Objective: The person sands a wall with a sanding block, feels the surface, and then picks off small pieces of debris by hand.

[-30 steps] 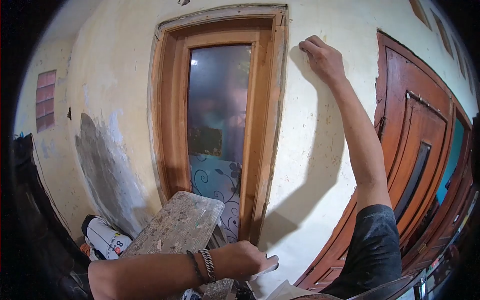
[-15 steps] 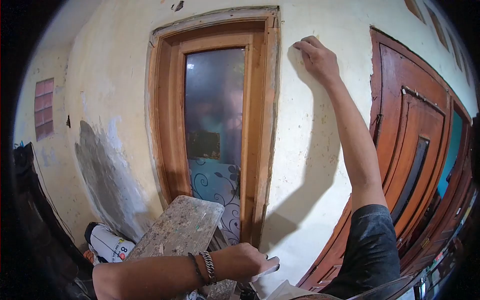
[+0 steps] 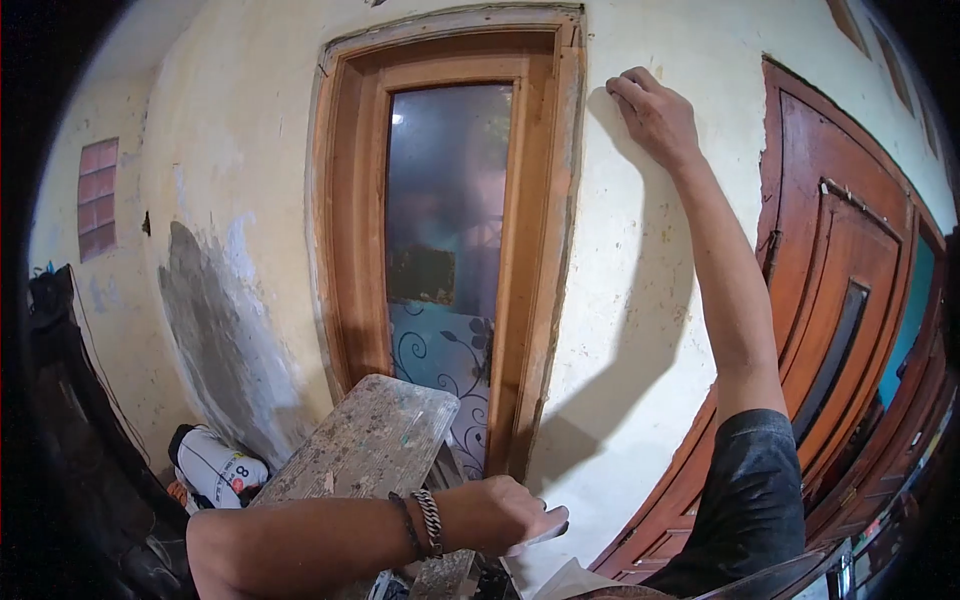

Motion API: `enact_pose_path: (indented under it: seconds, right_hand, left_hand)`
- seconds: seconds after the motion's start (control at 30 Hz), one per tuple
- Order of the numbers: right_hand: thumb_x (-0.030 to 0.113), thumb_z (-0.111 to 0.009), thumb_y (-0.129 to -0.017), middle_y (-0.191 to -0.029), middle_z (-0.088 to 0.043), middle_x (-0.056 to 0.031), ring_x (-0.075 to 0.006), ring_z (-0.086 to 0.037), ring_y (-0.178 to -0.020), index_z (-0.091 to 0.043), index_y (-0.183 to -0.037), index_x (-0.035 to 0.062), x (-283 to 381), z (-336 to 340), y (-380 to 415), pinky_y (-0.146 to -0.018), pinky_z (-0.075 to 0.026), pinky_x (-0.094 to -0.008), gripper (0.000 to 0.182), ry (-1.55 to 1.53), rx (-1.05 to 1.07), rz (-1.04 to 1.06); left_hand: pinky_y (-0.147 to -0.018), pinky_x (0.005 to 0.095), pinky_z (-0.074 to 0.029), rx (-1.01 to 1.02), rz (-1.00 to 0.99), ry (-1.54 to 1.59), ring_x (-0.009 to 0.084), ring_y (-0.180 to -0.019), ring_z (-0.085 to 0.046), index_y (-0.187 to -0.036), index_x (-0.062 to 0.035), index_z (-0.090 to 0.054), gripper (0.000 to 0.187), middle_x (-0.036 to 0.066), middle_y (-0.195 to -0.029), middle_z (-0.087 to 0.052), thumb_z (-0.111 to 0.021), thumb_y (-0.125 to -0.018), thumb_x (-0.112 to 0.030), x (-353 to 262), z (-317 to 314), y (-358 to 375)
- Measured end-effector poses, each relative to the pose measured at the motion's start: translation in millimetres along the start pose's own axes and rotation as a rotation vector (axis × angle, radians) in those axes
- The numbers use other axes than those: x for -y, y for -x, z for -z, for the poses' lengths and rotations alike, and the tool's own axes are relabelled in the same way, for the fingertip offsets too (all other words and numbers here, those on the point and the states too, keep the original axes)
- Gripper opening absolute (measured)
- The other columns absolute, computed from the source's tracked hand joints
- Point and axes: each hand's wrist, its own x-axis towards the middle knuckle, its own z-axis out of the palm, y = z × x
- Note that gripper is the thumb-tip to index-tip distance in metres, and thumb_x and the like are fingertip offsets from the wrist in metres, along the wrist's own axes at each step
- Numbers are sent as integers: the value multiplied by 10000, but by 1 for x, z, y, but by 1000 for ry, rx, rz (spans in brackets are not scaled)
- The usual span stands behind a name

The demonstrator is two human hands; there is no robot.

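Against the pale wall (image 3: pixel 615 260), right of the wooden door frame, my right hand (image 3: pixel 655 118) is raised high with its fingers curled together; anything inside them is too small or hidden to tell. My left hand (image 3: pixel 512 514) is closed low in front of me, above the far end of my bracelet-wearing forearm. A whitish, dark-tipped edge shows at its fingers, but I cannot make out what it is. Below my left hand lies a pale sheet-like thing (image 3: pixel 580 583), partly cut off by the frame's bottom edge.
A paint-spattered wooden bench (image 3: pixel 365 440) stands before the glazed door (image 3: pixel 448 230). Reddish wooden doors (image 3: pixel 845 260) are on the right. At lower left are a white bundle with the number 8 (image 3: pixel 215 468) and dark hanging material (image 3: pixel 75 400).
The view has shifted a little, so the door and wall appear farther right and slightly higher. My left hand appears slightly farther right and higher; my right hand stays raised at the wall.
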Motion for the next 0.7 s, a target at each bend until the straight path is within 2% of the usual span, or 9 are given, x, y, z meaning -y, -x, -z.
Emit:
enact_pose_path:
  seconds: [0.23,0.3,0.37,0.7]
  right_hand:
    - [178,-614,-925,-1042,-663,35,-249,-683,-819,-685,-1031,186,2,-5,1,-696,-552,-368,128,51,1,-48]
    - [175,-614,-924,-1045,-665,34,-253,-682,-820,-687,-1033,186,4,-8,2,-700,-551,-369,132,72,-12,-54]
    - [141,-588,-918,-1038,-668,50,-252,-675,-775,-677,-1005,207,3,-9,2,-679,-555,-364,141,61,-47,-42]
    - [135,-600,-911,-1055,-662,21,-275,-665,-797,-680,-1037,174,3,-8,0,-701,-534,-375,154,52,22,-46]
  left_hand:
    - [-531,385,-529,-2,-18,-2,269,-582,-657,-969,-39,-567,187,71,-610,-585,-615,-792,-79,2,1,0]
    - [-469,333,-508,7,-30,-35,196,-536,-632,-1093,-51,-583,288,48,-610,-563,-648,-821,-117,5,-5,1]
    - [-464,334,-510,6,-28,-33,191,-531,-632,-1096,-46,-587,279,49,-607,-561,-641,-830,-110,5,-4,2]
    - [-447,327,-509,29,-37,-54,186,-526,-640,-1124,-38,-599,297,57,-615,-578,-644,-845,-129,7,-5,2]
